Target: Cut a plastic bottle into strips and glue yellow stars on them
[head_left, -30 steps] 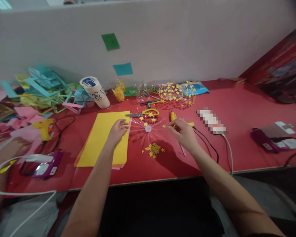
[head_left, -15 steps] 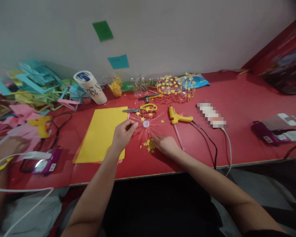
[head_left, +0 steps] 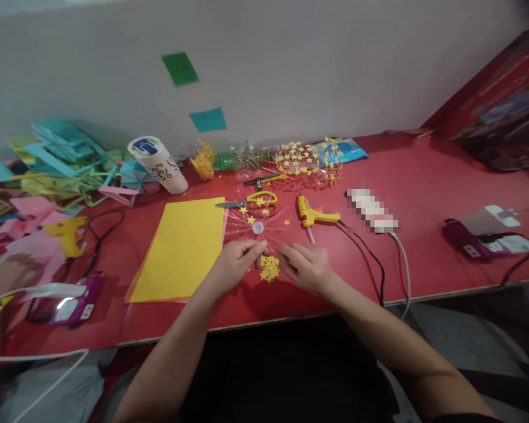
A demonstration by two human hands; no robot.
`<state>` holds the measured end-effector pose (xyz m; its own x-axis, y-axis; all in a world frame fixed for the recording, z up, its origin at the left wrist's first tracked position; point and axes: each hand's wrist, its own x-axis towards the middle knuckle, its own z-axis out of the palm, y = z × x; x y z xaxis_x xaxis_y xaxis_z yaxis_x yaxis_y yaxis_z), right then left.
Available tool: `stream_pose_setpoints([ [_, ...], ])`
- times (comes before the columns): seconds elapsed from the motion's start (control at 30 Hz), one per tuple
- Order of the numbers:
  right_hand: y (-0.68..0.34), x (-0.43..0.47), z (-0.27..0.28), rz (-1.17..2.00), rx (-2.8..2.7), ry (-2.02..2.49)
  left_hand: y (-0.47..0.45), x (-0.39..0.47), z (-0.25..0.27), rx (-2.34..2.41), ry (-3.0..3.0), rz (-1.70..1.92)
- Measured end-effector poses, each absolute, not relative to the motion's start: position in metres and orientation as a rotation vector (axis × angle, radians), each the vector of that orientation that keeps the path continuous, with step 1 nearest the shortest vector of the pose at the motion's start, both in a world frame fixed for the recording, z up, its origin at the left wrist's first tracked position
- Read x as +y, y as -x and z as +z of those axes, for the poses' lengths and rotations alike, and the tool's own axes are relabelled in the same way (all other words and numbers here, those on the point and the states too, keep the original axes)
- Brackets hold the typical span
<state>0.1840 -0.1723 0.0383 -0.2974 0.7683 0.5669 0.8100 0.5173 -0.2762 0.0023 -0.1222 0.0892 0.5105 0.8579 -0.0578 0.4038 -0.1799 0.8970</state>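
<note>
Flanking yellow stars: left hand thumb-to-finger, right hand half-curled, pinching what, can't tell! Clear fringed plastic just beyond both.

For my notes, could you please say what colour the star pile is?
The star pile is yellow, as the head view shows.

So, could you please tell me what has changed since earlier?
The right hand has moved from over the glue gun leftward and nearer the body, beside the star pile. The left hand has come right, from the yellow paper's edge to the pile's other side. Whether either holds anything is unclear. The glue gun, scissors and yellow paper lie where they were.
</note>
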Motion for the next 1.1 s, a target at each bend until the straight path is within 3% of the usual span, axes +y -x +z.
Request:
stream_pose_setpoints([
  [0.13, -0.185, -0.164, 0.052, -0.179, -2.069, 1.261, -0.016, -0.126, 0.09, 1.025, -1.585, 0.609],
  [0.33, -0.184, -0.166, 0.057, -0.078, -2.134, 1.264, -0.02, -0.125, 0.09, 0.99, -1.449, 0.69],
  [0.6, -0.181, -0.163, 0.068, 0.42, -1.775, 1.346, -0.023, -0.132, 0.087, 1.057, -1.756, 0.819],
  [0.93, -0.171, -0.161, 0.071, 0.721, -1.561, 1.361, -0.025, -0.134, 0.086, 1.075, -1.697, 0.813],
  [1.1, -0.2, -0.15, 0.063, 0.506, -1.778, 1.499, -0.019, -0.133, 0.088, 1.104, -1.649, 0.867],
])
